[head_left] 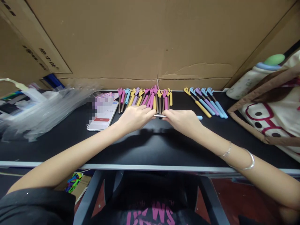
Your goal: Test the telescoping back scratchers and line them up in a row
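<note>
Both hands are closed on one telescopic back scratcher (160,116), held level above the black table. Its thin metal rod shows between them, and a light blue handle end (199,117) sticks out past my right hand (184,122). My left hand (138,117) wraps the other end, hiding it. Just behind the hands lies a row of claw-shaped heads and rods in pink, yellow, purple and blue, such as a pink head (155,88) and a yellow head (132,91). To the right, several back scratchers with handles (212,106) lie side by side.
A phone (103,117) lies at left on the black table (150,153), beside a heap of clear plastic sleeves (51,109). At right stand a cloth bag (272,122) and a white bottle (250,81). A cardboard wall (150,40) closes off the back.
</note>
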A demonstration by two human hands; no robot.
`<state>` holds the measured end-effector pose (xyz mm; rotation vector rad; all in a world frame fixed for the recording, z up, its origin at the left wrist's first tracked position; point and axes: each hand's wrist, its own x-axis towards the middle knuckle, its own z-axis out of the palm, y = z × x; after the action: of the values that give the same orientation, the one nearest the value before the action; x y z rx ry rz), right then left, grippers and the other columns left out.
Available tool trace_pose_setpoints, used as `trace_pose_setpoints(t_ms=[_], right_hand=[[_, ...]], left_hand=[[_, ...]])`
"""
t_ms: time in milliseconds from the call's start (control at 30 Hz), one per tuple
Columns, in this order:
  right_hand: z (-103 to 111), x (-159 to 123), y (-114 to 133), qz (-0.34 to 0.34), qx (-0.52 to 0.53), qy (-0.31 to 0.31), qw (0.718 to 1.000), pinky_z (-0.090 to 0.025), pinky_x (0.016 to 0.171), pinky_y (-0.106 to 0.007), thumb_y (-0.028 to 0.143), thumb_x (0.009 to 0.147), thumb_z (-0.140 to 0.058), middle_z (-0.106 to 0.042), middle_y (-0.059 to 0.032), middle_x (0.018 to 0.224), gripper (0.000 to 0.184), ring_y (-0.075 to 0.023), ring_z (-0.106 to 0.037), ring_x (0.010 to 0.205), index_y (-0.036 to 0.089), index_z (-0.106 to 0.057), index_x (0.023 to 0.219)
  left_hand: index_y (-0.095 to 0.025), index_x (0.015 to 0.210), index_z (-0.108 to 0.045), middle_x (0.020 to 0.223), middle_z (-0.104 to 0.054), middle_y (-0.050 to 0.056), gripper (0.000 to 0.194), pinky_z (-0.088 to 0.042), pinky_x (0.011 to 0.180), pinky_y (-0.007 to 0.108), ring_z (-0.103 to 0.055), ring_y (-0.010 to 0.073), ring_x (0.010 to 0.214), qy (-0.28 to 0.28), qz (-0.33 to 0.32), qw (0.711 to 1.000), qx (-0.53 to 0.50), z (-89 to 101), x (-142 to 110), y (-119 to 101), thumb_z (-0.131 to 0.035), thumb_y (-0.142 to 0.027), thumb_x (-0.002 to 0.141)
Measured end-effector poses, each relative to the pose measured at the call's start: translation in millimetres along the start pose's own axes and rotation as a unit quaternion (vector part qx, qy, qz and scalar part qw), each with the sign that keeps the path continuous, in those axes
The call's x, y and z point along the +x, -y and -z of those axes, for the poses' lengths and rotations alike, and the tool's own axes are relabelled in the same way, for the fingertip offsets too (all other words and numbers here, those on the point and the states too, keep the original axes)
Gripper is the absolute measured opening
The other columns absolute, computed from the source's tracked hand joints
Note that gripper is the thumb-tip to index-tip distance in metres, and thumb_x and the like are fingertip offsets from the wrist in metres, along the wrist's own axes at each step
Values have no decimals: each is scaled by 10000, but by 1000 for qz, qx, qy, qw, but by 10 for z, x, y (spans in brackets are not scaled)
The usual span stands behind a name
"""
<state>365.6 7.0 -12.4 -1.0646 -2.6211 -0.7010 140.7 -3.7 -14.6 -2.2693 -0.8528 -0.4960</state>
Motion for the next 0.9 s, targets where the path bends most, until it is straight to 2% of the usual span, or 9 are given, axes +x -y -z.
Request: trace_pose_setpoints(t_ms=[67, 167, 333, 433, 533, 633, 767, 900], right_hand=[[5, -71, -128, -10, -13, -4, 1000, -135, 484, -262, 403, 1023, -306, -691, -36, 730, 415, -138, -594, 595, 191, -643, 908], [-4, -278, -542, -57, -44, 6, 997, -155, 501, -265, 426, 1012, -303, -687, -58, 728, 437, -151, -578, 614, 190, -649, 886], [-68, -746, -1397, -154, -108, 90, 978, -209, 527, -268, 436, 962, -423, -711, -102, 810, 370, -171, -566, 687, 182, -650, 818], [-81, -950, -1678, -191, -128, 119, 966, -254, 559, -272, 381, 945, -474, -715, -123, 877, 283, -180, -567, 725, 174, -660, 890], [-75, -1061, -1764, -193, -131, 132, 963, -286, 589, -273, 360, 931, -508, -717, -124, 906, 248, -187, -582, 749, 164, -660, 942], [-84, -1091, -1762, -197, -135, 119, 964, -287, 591, -276, 365, 928, -502, -716, -122, 904, 251, -190, -585, 749, 167, -656, 941], [-140, -1067, -1761, -187, -124, 102, 969, -264, 573, -277, 378, 933, -471, -709, -117, 884, 262, -181, -565, 712, 182, -640, 896], [-202, -1040, -1807, -175, -111, 113, 972, -245, 562, -275, 397, 932, -462, -705, -120, 879, 271, -170, -557, 722, 193, -626, 861]], left_hand=[[-190, 808, -580, 681, -644, 16, 259, -288, 492, 296, -601, 158, 661, 9, 0, 1000, 30, 41, -74, 124, -434, -288, 1000], [-210, 802, -592, 694, -644, 37, 295, -278, 493, 304, -593, 174, 686, 39, 25, 995, 93, 115, -316, 483, -393, -284, 1008], [-227, 764, -551, 680, -621, 7, 314, -305, 504, 280, -517, 153, 648, 84, 44, 984, 149, 171, -935, 1176, -368, -300, 1008], [-217, 717, -493, 634, -562, -3, 326, -290, 506, 270, -446, 152, 626, 86, 74, 983, 145, 181, -1220, 1428, -355, -295, 1001], [-211, 685, -454, 609, -506, 0, 325, -246, 506, 283, -389, 162, 616, 82, 104, 987, 89, 202, -1349, 1571, -377, -310, 984], [-216, 687, -458, 613, -492, 3, 317, -228, 504, 293, -377, 168, 615, 79, 116, 986, 91, 219, -1363, 1632, -386, -318, 978], [-228, 694, -481, 618, -509, 5, 325, -231, 506, 294, -397, 173, 630, 85, 130, 985, 81, 220, -1365, 1606, -378, -341, 981], [-239, 692, -509, 607, -501, 5, 368, -217, 514, 302, -414, 176, 654, 93, 170, 979, 58, 238, -1407, 1559, -363, -397, 991]])
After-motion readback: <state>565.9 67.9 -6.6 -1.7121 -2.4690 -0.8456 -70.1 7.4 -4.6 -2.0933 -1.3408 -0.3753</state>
